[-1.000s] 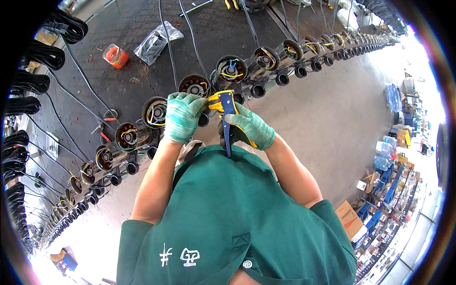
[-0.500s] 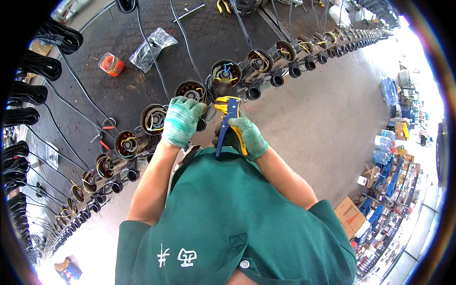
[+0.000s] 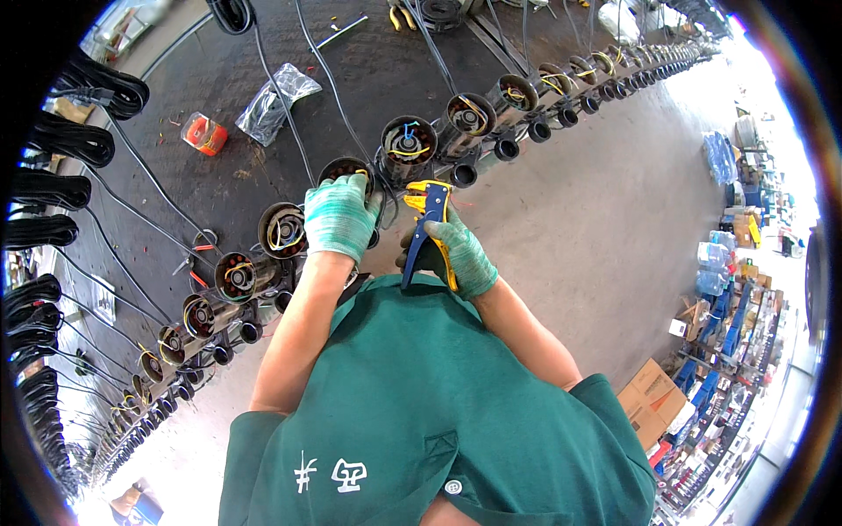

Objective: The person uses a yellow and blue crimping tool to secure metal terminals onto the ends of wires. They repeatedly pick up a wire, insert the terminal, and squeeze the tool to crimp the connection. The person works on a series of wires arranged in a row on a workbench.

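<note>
My left hand [image 3: 340,216], in a green and white knit glove, reaches over the near rim of a round metal motor housing [image 3: 345,167]. Its fingers are curled together, and what they hold, if anything, is hidden. My right hand [image 3: 458,250], gloved alike, grips yellow and blue wire strippers [image 3: 429,219] by the handles, jaws pointing up and away from me. The jaws are apart from the housings. Just right of the left hand's housing stands another motor housing [image 3: 409,145] with a blue wire on top. To the left, one more housing [image 3: 283,228] shows yellow and white wires.
A long curved row of similar housings runs along the edge of a dark workbench [image 3: 202,79]. Black cables lead to coiled bundles [image 3: 66,136] on the left. On the bench lie a plastic bag [image 3: 276,103], an orange-filled tub [image 3: 205,134] and pliers [image 3: 401,15]. Cardboard boxes [image 3: 651,399] stand right.
My left hand has shifted slightly right and its fingers now reach into the housing. The wire strippers remain in my right hand, almost in place. The view has moved a little.
</note>
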